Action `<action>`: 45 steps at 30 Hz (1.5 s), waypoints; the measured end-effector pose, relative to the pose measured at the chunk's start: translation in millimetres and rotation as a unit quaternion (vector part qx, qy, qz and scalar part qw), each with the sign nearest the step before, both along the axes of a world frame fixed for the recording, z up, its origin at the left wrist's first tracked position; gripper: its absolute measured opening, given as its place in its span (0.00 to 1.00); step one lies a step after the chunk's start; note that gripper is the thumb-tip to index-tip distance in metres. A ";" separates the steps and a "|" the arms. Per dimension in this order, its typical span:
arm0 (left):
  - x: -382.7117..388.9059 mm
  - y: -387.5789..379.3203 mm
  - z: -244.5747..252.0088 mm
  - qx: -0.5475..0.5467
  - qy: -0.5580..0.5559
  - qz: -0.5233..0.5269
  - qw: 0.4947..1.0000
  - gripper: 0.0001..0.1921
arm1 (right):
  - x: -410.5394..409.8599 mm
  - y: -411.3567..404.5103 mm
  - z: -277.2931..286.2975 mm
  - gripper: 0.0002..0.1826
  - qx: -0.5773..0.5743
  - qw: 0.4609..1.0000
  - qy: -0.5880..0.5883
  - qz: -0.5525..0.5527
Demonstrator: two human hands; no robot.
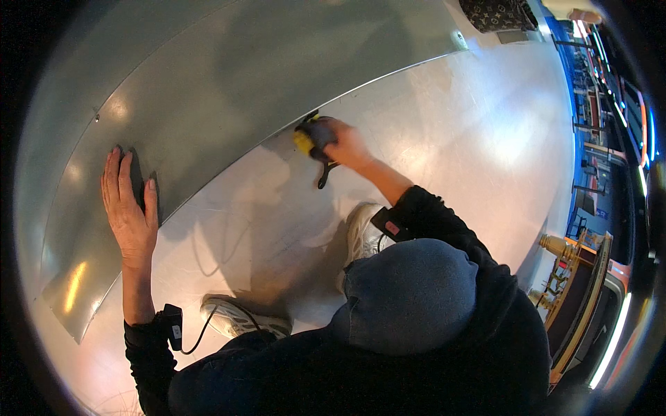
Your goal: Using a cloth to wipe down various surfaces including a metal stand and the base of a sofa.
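A large grey sheet-metal panel (260, 67) lies on the pale, glossy floor (442, 130), its long edge running diagonally across the view. My left hand (127, 203) rests palm down on the panel near that edge, fingers extended and nothing held. Farther along the same edge, my right hand (346, 143) grips a black-and-yellow hand tool (315, 138), apparently a tape measure. Motion blur and my fingers hide part of its body. A short black strap or tail dangles from its near side, and its far end meets the panel's edge.
My light-coloured shoes (244, 317) stand on the floor close to the panel. Small black devices (173, 327) with cables sit at both my wrists. A dark patterned bag (497, 15) is at the top right. Ornate gold-trimmed furniture (577, 301) stands at the right.
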State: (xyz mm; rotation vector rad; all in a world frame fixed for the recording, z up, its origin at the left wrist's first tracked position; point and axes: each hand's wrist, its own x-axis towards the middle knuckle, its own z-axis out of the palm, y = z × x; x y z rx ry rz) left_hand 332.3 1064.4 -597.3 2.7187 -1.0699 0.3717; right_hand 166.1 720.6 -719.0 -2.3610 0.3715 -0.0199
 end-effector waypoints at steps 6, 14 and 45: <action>-3.8 0.3 4.5 -0.031 0.048 0.006 0.998 0.21 | -32.7 -112.5 35.5 0.10 0.164 0.838 -0.115 -0.508; -3.0 -4.7 8.7 -0.041 0.065 0.009 0.997 0.22 | -36.0 -269.9 7.0 0.21 -0.314 0.886 0.003 -0.342; -3.5 -2.0 7.3 -0.004 0.004 0.013 1.000 0.21 | 0.8 34.3 -6.4 0.15 -0.074 0.982 -0.091 0.151</action>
